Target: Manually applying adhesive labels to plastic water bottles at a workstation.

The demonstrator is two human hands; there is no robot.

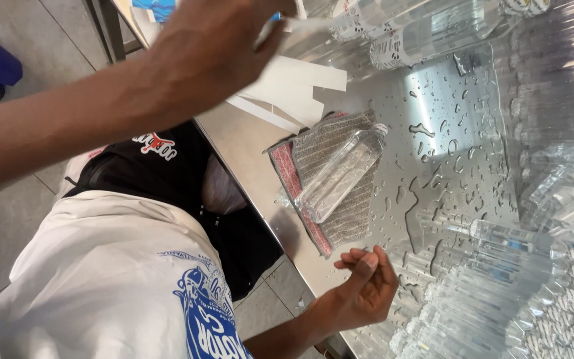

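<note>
A clear, unlabelled plastic bottle (340,176) lies on its side on a grey striped cloth with a red edge (350,226), on a wet steel table (446,126). My left hand (220,40) is raised above the table's far end, blurred, with its fingers pinched on a white paper strip (300,25). More white paper strips (300,90) lie just below that hand. My right hand (367,286) hovers near the table's edge, just beside the cloth, fingers loosely curled and holding nothing.
Labelled clear bottles (420,30) lie at the table's far end. Several unlabelled bottles (493,279) are packed together beside my right hand. Water drops cover the steel. A black garment (161,173) and tiled floor (8,213) lie beside the table.
</note>
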